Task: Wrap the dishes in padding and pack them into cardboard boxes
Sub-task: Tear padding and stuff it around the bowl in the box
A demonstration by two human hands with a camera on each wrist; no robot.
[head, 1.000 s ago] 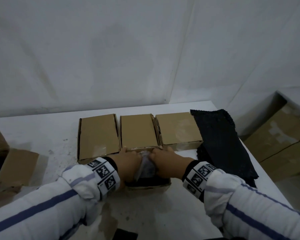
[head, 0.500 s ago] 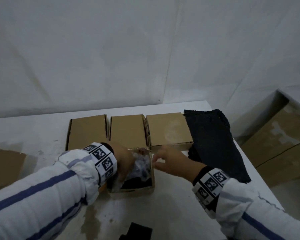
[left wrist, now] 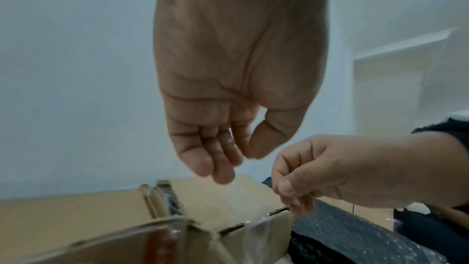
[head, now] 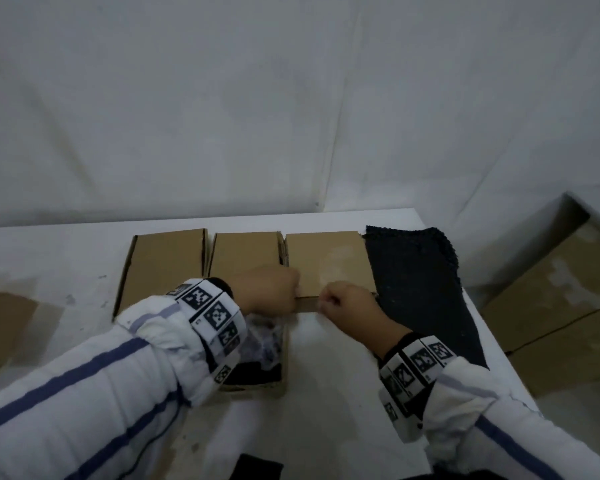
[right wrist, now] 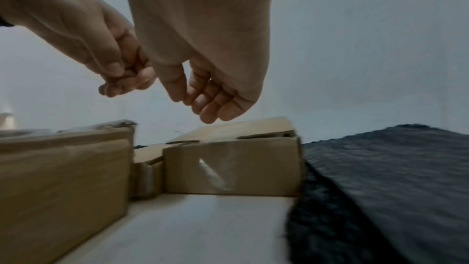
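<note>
We have both hands at the near edge of the far-right box [head: 326, 263], left hand [head: 269, 292] and right hand [head: 347, 306] loosely curled and empty, while the padded dish [head: 265, 341] sits in the open box [head: 253, 386] nearby, which likely needs closing next.

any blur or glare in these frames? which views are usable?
Head view: dim, flat light, mild blur on the left hand. Left wrist view: tape glare on the closed box, foreground cardboard smeared. Right wrist view: heaviest blur, on the black padding; right hand fairly sharp.
</note>
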